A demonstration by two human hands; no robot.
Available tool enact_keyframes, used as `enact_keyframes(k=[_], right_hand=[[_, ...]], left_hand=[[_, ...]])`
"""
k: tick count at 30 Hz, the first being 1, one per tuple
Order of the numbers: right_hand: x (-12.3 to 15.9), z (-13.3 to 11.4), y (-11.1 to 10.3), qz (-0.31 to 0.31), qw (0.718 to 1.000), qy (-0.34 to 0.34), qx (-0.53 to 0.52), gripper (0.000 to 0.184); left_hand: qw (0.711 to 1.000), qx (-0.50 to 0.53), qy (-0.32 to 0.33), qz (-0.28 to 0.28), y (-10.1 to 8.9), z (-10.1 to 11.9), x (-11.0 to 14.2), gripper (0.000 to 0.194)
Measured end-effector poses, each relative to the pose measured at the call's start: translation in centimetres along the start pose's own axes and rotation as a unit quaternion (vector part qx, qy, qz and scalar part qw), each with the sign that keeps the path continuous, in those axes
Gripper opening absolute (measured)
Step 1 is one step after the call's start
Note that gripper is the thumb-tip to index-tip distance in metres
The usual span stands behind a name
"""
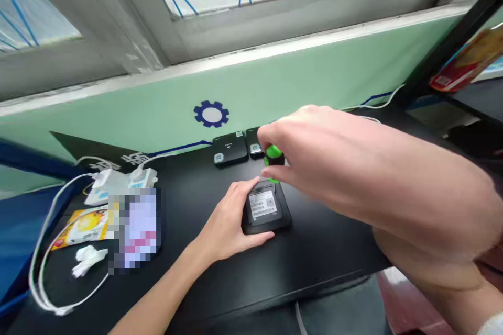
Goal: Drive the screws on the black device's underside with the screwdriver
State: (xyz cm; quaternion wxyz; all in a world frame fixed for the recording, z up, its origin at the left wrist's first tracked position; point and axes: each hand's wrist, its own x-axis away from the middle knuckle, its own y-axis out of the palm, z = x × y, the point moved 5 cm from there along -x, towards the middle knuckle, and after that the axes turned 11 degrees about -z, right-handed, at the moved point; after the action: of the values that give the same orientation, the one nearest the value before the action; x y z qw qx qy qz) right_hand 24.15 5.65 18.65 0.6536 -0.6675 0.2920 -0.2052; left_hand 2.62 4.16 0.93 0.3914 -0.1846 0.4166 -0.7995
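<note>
The black box (264, 208) lies label-up on our desk (314, 256), held along its left side between the thumb and fingers of our left grip (223, 222). Just above it, our right grip (314, 167) pinches a green-and-black tool (274, 157). Farther out, two more black boxes (230, 147) sit beyond the grips, and a white adapter (118, 184) lies to the left.

Screwdriver handle (273, 157) green, black band; device (266, 210) black, white label.
</note>
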Motion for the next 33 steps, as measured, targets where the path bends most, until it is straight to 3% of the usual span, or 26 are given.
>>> enact_keyframes(k=[3, 9, 15, 22, 26, 33], right_hand=[[0.0, -0.3, -0.4, 0.011, 0.999, -0.020, -0.036, 0.034], [-0.6, -0.6, -0.6, -0.034, 0.997, -0.026, -0.058, 0.039], [-0.1, -0.2, -0.4, 0.024, 0.999, -0.016, -0.029, 0.019], [-1.9, 1.4, 0.4, -0.012, 0.998, -0.025, -0.053, 0.023], [-2.2, 1.4, 0.6, -0.020, 0.999, -0.011, -0.036, 0.005], [-0.9, 0.2, 0.0, 0.017, 0.999, 0.020, 0.035, 0.013]], left_hand=[[1.000, -0.002, 0.009, 0.012, 0.2, -0.5, 0.1, 0.112], [1.000, -0.003, 0.019, 0.018, 0.0, -0.5, -0.1, 0.111], [1.000, -0.007, 0.014, 0.010, -0.1, -0.3, -0.1, 0.111], [1.000, -0.007, 0.013, 0.016, 0.1, -0.5, 0.2, 0.116], [1.000, -0.004, 0.016, 0.016, 0.2, -0.4, 0.1, 0.112], [1.000, -0.006, 0.020, 0.012, 0.2, -0.4, 0.1, 0.111]])
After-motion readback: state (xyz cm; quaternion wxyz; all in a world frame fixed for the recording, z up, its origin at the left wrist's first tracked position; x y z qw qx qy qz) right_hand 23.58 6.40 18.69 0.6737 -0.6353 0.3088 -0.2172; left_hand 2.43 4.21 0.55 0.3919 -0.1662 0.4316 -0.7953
